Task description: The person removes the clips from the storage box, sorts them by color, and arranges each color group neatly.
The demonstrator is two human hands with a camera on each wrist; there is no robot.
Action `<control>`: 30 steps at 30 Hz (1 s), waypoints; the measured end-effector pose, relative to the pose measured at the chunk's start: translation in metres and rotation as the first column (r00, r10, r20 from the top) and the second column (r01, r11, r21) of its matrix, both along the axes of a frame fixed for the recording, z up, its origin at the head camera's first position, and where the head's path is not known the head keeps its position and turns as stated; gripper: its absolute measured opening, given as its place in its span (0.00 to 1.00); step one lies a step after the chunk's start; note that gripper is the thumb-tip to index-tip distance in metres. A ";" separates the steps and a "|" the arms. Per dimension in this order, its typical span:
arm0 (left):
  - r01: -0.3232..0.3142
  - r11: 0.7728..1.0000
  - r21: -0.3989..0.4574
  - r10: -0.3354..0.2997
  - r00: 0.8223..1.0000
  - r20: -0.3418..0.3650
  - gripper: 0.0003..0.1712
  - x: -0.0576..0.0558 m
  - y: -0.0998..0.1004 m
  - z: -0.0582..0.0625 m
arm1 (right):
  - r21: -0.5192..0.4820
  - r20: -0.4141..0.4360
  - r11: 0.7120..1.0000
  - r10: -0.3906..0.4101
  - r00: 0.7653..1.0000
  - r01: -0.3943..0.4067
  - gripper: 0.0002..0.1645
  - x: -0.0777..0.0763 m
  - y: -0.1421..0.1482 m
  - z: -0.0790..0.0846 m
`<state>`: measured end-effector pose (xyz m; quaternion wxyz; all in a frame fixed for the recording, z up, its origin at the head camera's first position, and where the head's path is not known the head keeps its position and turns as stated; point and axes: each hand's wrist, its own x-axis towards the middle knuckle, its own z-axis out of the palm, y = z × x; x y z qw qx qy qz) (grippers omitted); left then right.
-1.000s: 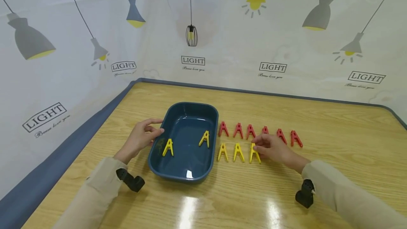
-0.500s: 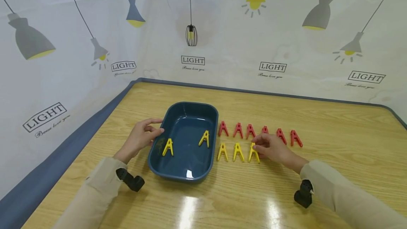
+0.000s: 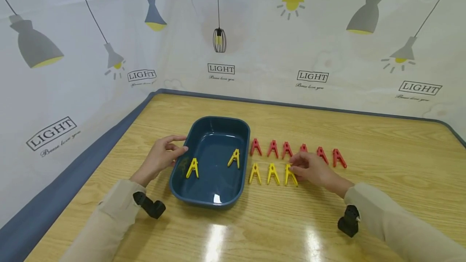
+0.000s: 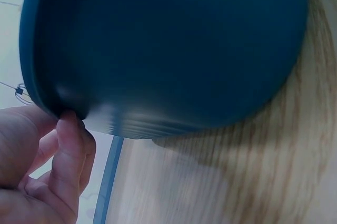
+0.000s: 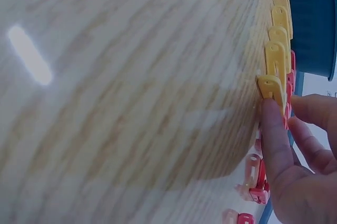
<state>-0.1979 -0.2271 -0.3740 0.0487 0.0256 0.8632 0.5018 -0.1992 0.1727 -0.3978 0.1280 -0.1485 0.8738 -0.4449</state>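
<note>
In the head view a deep blue plastic tub [image 3: 218, 179] stands on the wooden table, two yellow spring clips [image 3: 193, 169] lying inside it. My left hand [image 3: 160, 159] pinches the tub's left rim between thumb and fingers; the left wrist view shows the fingertips [image 4: 68, 121] at the tub's edge. Right of the tub, my right hand [image 3: 314, 171] pinches the rightmost yellow spring clip [image 3: 291, 178] of a row of three. In the right wrist view that clip [image 5: 270, 84] is between thumb and fingers. Part of its upper end is hidden by the fingertips.
Several red spring clips [image 3: 273, 149] lie in a row behind the yellow ones, one partly covered by the right hand. Two more yellow clips [image 3: 255, 174] lie between the tub and the right hand. A printed curtain [image 3: 269, 51] borders the table's back and left sides.
The right hand and the yellow spring clip at its fingertips have shifted very slightly left. The left hand and the tub keep their places.
</note>
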 end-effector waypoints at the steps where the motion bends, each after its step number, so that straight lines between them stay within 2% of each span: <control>1: 0.000 1.000 0.002 0.000 1.000 0.001 0.25 0.000 0.000 0.000 | 0.000 -0.002 1.000 -0.001 1.000 0.001 0.11 0.000 0.001 0.000; 8: 0.013 1.000 0.007 -0.013 1.000 -0.005 0.25 0.000 0.000 0.000 | 0.013 -0.007 1.000 -0.008 1.000 0.008 0.11 0.005 0.004 0.001; 15: 0.013 1.000 0.008 -0.013 1.000 -0.003 0.24 0.000 0.000 0.001 | -0.053 0.024 0.998 -0.019 1.000 0.020 0.10 0.010 0.004 -0.004; 23: 0.009 1.000 0.010 -0.009 1.000 -0.001 0.24 -0.001 0.000 0.000 | -0.107 0.052 0.991 -0.069 0.996 0.074 0.09 0.016 0.004 -0.007; 30: 0.010 1.000 0.015 -0.010 1.000 0.006 0.25 0.000 0.000 0.000 | -0.123 0.056 0.988 -0.092 0.994 0.099 0.10 0.020 0.002 -0.008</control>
